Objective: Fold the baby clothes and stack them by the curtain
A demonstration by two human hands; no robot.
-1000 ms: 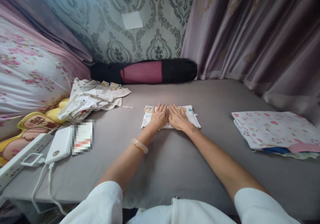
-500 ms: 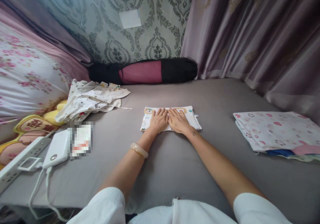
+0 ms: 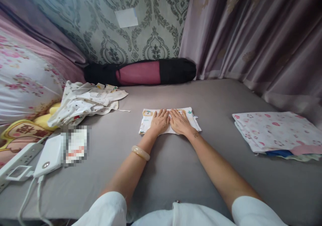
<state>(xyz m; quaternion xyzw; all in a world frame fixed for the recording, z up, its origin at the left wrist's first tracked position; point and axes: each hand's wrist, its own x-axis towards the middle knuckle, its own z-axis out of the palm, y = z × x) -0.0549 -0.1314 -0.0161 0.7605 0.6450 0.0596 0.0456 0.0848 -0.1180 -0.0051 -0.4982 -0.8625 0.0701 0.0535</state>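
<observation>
A folded white cloth [image 3: 146, 124] with orange and green prints lies on the grey bed sheet [image 3: 176, 172] in front of me. My left hand [image 3: 160, 121] rests flat on its middle, fingers stretched out. Right beside it, my right hand [image 3: 179, 121] also lies palm down on the cloth, fingers extended. Both hands press on the fabric without gripping it, and they hide its centre. A small tag sticks out at the cloth's right edge. On my left wrist is a pale bangle [image 3: 141, 152].
Folded heart-print fabric [image 3: 276, 130] lies at right. Crumpled white clothing [image 3: 85, 100] is at left, near a white power bank [image 3: 50, 155], cables and a power strip [image 3: 20, 162]. A black and maroon bag [image 3: 141, 73] lies along the wall.
The view has shifted slightly, so surrounding things sit a little further left. Both hands stay flat on the folded cloth, with my fingers barely changed.
</observation>
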